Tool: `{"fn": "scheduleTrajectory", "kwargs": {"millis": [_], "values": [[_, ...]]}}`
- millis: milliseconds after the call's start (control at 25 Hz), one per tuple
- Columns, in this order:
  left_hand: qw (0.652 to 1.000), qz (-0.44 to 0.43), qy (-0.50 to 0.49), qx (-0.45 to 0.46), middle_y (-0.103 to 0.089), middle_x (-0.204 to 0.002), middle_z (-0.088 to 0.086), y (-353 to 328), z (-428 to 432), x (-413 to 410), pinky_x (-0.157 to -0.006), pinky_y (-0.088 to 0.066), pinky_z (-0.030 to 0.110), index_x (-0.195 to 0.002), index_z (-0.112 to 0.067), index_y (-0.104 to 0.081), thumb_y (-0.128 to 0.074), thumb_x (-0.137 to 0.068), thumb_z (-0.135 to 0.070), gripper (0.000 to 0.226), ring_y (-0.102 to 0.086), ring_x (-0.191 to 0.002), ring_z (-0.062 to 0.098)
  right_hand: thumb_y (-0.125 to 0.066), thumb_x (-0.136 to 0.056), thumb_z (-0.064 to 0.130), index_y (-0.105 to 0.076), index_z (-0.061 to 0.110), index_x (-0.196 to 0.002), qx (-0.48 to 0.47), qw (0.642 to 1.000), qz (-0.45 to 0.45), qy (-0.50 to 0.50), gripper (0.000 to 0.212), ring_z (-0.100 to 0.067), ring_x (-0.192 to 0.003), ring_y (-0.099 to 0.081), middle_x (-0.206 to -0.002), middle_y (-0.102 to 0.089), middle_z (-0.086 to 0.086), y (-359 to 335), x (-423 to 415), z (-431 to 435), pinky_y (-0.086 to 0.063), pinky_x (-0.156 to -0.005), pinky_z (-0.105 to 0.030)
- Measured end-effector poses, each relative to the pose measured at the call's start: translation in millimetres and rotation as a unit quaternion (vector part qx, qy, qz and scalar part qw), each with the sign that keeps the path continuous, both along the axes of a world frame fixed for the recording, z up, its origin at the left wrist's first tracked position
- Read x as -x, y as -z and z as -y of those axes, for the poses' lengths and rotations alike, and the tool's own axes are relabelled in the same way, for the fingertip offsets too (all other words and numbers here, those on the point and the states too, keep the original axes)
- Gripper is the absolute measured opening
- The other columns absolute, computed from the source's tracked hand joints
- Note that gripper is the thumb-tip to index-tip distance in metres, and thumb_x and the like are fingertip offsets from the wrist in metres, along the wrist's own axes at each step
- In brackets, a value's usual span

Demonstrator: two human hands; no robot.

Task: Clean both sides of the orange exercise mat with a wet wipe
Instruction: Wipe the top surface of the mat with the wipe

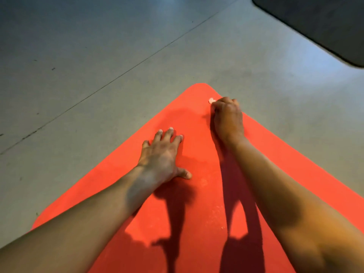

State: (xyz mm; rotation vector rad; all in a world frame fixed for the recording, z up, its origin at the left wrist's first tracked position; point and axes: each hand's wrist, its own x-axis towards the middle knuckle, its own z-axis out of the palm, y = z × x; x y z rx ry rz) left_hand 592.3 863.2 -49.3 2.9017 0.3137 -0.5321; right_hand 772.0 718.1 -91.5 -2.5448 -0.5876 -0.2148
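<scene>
1. The orange exercise mat [201,203] lies flat on the grey floor [98,75], right under me. One rounded corner points to 12 o'clock, and its two edges run back toward 7 and 5 o'clock.
2. The 7 o'clock edge ends in a second corner low at the left, while the 5 o'clock edge runs out of view. I judge that the long axis follows that right edge, from 11 toward 5 o'clock.
3. The wet wipe [211,100] is bunched up. Only a small white tuft shows, touching the mat just inside the 12 o'clock corner.
4. My right hand [228,117] is clenched round the wipe, knuckles up and fist down on the mat. Balling it this way lets me bear down and scrub into the corner.
5. My left hand [163,154] grasps nothing. It lies palm down at about 10 o'clock from the mat's middle, fingers spread and thumb out. I judge it pins the mat so the corner cannot slide or curl under the rubbing.
6. Pale specks show on the mat between my arms, so this side looks unfinished.
7. A dark mat [319,26] lies well apart at 1 o'clock.
</scene>
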Motion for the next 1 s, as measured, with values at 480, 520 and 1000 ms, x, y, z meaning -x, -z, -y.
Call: {"fn": "scheduleTrajectory", "kwargs": {"millis": [480, 520, 1000], "values": [[0.999, -0.026, -0.014, 0.027, 0.004, -0.169, 0.002, 4, 4, 1, -0.12, -0.016, 0.063, -0.16, -0.029, -0.01, -0.075, -0.064, -0.075, 0.125, 0.003, -0.155, 0.032, -0.051, -0.082, 0.003, -0.075, 0.009, -0.083, 0.0, 1.0, 0.03, 0.002, 0.024, -0.037, -0.084, -0.057, -0.091, -0.07, -0.012, 6, -1, -1, -0.039, -0.073, -0.038], [0.999, -0.028, -0.013, 0.028, 0.004, -0.169, 0.002, 4, 4, 1, -0.12, -0.016, 0.063, -0.16, -0.029, -0.009, -0.075, -0.064, -0.075, 0.125, 0.003, -0.155, 0.032, -0.052, -0.081, 0.001, -0.075, 0.008, -0.083, -0.004, 0.999, 0.017, 0.036, 0.025, -0.038, -0.085, -0.057, -0.092, -0.07, -0.012, 6, -3, 2, -0.039, -0.073, -0.037], [1.0, -0.014, -0.002, 0.028, -0.001, -0.168, 0.004, 9, 3, -1, -0.117, -0.019, 0.066, -0.158, -0.028, -0.015, -0.076, -0.059, -0.076, 0.125, -0.002, -0.154, 0.035, -0.054, -0.082, -0.002, -0.078, 0.008, -0.099, -0.016, 0.998, 0.035, -0.04, 0.031, -0.039, -0.085, -0.06, -0.095, -0.071, -0.013, 10, -5, -34, -0.041, -0.074, -0.039]]}}
